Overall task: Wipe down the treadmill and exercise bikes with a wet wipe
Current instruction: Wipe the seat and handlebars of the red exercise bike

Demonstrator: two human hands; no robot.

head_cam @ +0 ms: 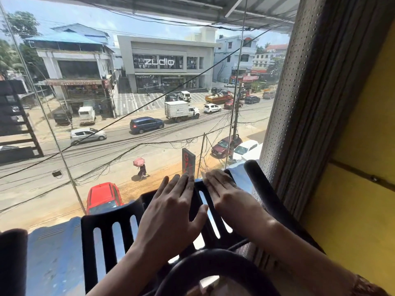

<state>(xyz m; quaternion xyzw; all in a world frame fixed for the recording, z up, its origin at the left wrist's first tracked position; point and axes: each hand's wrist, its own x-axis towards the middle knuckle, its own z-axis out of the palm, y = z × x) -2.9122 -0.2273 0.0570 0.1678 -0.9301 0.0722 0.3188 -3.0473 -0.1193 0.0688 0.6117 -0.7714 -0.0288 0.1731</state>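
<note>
We count two hands and one black slotted panel (102,231) of the exercise bike, directly beneath the fingers. The left hand (171,212) lies flat on it, fingers straight and together, thumb spread. The right hand (222,189) lies flat just beside it, fingers (213,180) pressed together. One pale corner (202,175) shows at the right fingertips; we cannot tell whether it is the wipe. One handlebar tube (263,189) runs just right of the right fingers.

Bare left hand (171,212) and bare right hand (223,194) flat, palms down (side by side), fingers straight, both forearms reaching forward.
</note>
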